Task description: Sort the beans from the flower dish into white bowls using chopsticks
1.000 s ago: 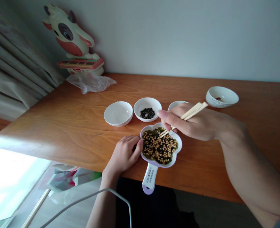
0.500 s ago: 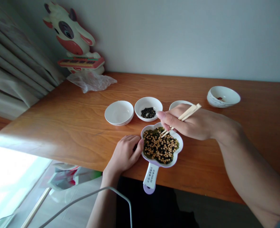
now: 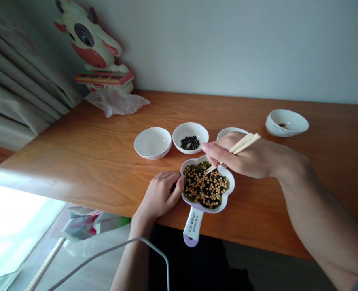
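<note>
The right hand [image 3: 242,155] hides most of the bowl [image 3: 226,131] just beyond it, the tips of its chopsticks [image 3: 243,144] are too small to show whether they pinch any beans [image 3: 207,190], and the curtain [image 3: 24,89] far past the left hand [image 3: 163,192] is cut off

pale wall [image 3: 227,52] behind brown wooden table [image 3: 100,161]

The right hand [image 3: 248,159] has shifted slightly leftward over the scoop [image 3: 231,188] compared with a second ago, so more of the rim of the half-hidden bowl [image 3: 225,131] behind it now shows. The rear ends of the chopsticks [image 3: 246,142] have swung with it: they overlapped the edge of the far-right bowl [image 3: 276,128] in the view and now stop short of it. The whole scene has also drifted a little up and rightward, so the hand's own travel is hard to judge.
</note>
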`<action>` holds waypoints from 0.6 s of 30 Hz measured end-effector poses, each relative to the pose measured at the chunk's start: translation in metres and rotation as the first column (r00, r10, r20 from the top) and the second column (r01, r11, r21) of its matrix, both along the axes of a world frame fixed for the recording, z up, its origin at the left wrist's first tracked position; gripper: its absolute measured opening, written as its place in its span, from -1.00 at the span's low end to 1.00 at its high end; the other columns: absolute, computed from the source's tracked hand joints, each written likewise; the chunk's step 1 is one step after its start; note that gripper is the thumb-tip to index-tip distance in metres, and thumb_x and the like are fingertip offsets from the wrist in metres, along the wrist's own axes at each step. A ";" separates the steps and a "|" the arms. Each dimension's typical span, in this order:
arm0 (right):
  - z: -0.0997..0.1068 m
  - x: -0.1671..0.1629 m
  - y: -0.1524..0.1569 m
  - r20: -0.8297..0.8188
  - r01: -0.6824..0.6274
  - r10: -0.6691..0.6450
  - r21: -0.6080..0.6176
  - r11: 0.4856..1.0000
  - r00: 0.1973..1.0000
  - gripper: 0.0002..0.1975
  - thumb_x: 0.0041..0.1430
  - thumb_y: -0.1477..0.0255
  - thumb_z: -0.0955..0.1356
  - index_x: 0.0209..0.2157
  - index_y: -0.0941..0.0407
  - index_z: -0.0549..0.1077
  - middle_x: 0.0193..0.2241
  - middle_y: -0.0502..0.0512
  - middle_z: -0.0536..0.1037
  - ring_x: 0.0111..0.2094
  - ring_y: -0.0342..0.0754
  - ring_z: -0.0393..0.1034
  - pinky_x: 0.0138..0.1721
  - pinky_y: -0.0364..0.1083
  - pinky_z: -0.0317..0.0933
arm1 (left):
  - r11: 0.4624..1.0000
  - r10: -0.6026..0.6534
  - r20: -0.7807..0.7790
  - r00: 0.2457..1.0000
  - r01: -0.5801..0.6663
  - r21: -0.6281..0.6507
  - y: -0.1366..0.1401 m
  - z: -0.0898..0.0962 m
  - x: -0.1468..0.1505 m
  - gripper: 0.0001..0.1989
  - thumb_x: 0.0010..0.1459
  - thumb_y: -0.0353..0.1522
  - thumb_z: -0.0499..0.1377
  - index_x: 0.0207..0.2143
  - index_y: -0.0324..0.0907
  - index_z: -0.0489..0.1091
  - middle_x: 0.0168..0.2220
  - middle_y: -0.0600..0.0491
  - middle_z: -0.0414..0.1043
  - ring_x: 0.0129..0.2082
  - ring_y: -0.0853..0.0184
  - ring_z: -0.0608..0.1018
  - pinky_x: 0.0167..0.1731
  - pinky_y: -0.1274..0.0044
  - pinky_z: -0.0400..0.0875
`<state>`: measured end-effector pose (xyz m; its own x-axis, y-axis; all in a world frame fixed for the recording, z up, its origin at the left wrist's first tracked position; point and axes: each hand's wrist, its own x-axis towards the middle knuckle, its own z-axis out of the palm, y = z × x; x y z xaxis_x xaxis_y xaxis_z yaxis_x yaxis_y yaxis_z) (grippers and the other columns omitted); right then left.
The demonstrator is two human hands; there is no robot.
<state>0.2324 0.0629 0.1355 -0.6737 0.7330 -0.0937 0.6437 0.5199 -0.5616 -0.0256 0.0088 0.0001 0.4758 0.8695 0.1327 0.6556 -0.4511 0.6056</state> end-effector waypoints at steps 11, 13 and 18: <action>-0.004 -0.002 0.001 -0.002 -0.011 0.011 0.035 0.999 1.000 -0.30 0.53 0.00 0.04 -0.50 0.13 0.41 -0.62 -0.03 0.38 -0.58 -0.17 0.18 -0.41 -0.04 -0.02 | 1.000 0.012 0.003 1.000 -0.012 0.020 0.000 0.002 0.001 -0.62 0.52 -0.25 -0.06 -0.42 -0.12 0.20 -0.43 0.06 0.37 -0.39 0.30 0.42 -0.27 0.46 0.31; -0.004 -0.003 0.001 -0.009 -0.010 0.010 0.034 0.999 1.000 -0.28 0.54 0.01 0.02 -0.51 0.14 0.42 -0.63 -0.02 0.39 -0.58 -0.17 0.18 -0.40 -0.04 -0.02 | 1.000 0.016 0.007 1.000 -0.016 0.023 0.000 0.002 0.001 -0.61 0.52 -0.25 -0.06 -0.43 -0.12 0.21 -0.43 0.05 0.38 -0.40 0.31 0.43 -0.29 0.46 0.30; -0.005 -0.002 0.001 -0.028 -0.010 0.011 0.033 0.999 1.000 -0.30 0.54 0.02 0.05 -0.52 0.14 0.42 -0.62 -0.03 0.39 -0.58 -0.17 0.17 -0.40 -0.05 -0.02 | 1.000 0.010 -0.001 1.000 -0.010 0.019 0.000 0.001 0.001 -0.62 0.52 -0.25 -0.06 -0.42 -0.12 0.19 -0.42 0.06 0.37 -0.39 0.31 0.42 -0.27 0.46 0.30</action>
